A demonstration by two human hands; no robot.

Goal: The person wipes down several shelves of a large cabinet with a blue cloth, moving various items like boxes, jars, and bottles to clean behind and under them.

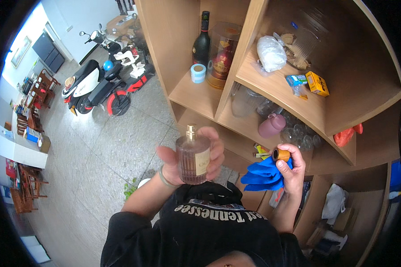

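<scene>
A ribbed glass perfume bottle [191, 160] with a pale label and a bare gold spray nozzle stands upright in my left hand [214, 157]. My fingers wrap its right side, and the thumb sticks out on the left. In my right hand [294, 170] I grip a round wooden-looking cap [281, 155], its hollow end facing left. The same hand also holds a bunched blue cloth [262, 176], which hangs out below the cap. Bottle and cap are apart, both in front of my chest.
A wooden shelf unit [234, 100] rises ahead and to the right. It bears a dark wine bottle [201, 45], a boxed liquor bottle [222, 55], a tape roll [198, 73], a pink cup [271, 125] and glassware [295, 133]. Scooters [97, 83] stand on the tiled floor at left.
</scene>
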